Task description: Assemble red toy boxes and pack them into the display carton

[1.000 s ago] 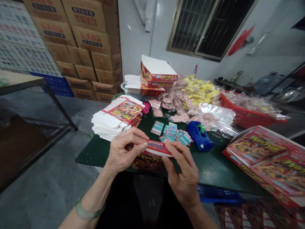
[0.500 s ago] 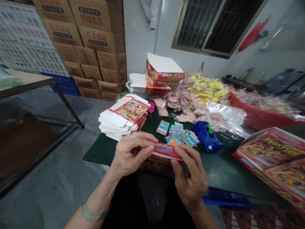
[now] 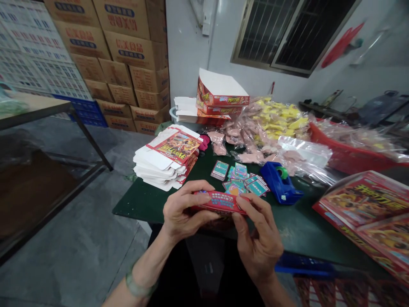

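Note:
Both hands grip one small red printed carton (image 3: 220,203) over the near edge of the dark green table (image 3: 140,200). My left hand (image 3: 182,213) wraps its left end, thumb on top, fingers curled beneath. My right hand (image 3: 260,238) pinches its right end with bent fingers. The carton's underside is hidden by my fingers. Just beyond it lie several small teal cards (image 3: 239,179) and a blue tape dispenser (image 3: 278,183).
A stack of flat unfolded cartons (image 3: 166,160) sits at the table's left. Bags of pink and yellow packets (image 3: 265,128), folded red boxes (image 3: 220,96) and a red basket (image 3: 338,155) lie behind. Large red printed boxes (image 3: 367,209) are at right. Brown shipping cartons (image 3: 121,55) are stacked along the wall.
The carton has been turned flatter and both hands closed tighter round its ends. The view shifted slightly left, so the table's things sit further right.

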`<state>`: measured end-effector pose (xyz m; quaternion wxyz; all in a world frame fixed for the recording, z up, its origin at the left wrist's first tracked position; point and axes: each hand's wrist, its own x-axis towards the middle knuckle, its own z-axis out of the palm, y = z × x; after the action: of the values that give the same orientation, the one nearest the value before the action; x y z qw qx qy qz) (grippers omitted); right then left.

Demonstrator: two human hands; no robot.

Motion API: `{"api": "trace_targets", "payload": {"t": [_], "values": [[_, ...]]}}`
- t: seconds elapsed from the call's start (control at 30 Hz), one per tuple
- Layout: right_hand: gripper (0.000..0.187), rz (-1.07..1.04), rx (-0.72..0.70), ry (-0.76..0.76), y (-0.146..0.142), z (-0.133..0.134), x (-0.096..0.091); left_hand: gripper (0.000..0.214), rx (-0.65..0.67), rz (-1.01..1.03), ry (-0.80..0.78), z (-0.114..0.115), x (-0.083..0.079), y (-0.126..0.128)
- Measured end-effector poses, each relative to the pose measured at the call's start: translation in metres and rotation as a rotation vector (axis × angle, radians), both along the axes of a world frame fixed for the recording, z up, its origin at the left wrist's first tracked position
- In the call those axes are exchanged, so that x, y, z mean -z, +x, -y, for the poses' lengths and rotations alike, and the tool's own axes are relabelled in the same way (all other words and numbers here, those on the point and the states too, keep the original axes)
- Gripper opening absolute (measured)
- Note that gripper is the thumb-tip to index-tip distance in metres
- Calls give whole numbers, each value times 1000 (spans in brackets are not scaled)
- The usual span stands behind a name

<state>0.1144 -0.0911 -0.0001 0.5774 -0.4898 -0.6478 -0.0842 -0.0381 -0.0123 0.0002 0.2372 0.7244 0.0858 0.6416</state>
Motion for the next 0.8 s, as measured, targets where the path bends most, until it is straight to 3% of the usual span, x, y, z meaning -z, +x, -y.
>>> {"api": "trace_targets", "payload": {"t": [0.2, 0.33, 0.4, 0.47, 0.53, 0.67, 0.8], "values": [[25, -95, -164, -68, 6, -12, -8, 37, -86, 2, -284, 3, 2, 8], [47, -282, -255, -224, 43, -20, -8, 41, -267, 32, -335, 10, -1, 15], [51, -428, -43, -267, 81, -24, -7, 42, -374, 64, -308, 13, 0, 19], [41, -494, 312, -326, 127, -30, -6, 44, -452, 75, -280, 13, 4, 23], [36, -496, 473, -389, 172, -37, -6, 49, -485, 81, -287, 11, 10, 27], [25, -464, 485, -674, 229, -52, -12, 55, -466, 93, -311, 7, 19, 28], [25, -488, 446, -935, 243, -60, -21, 55, -433, 104, -329, 8, 18, 29]]}}
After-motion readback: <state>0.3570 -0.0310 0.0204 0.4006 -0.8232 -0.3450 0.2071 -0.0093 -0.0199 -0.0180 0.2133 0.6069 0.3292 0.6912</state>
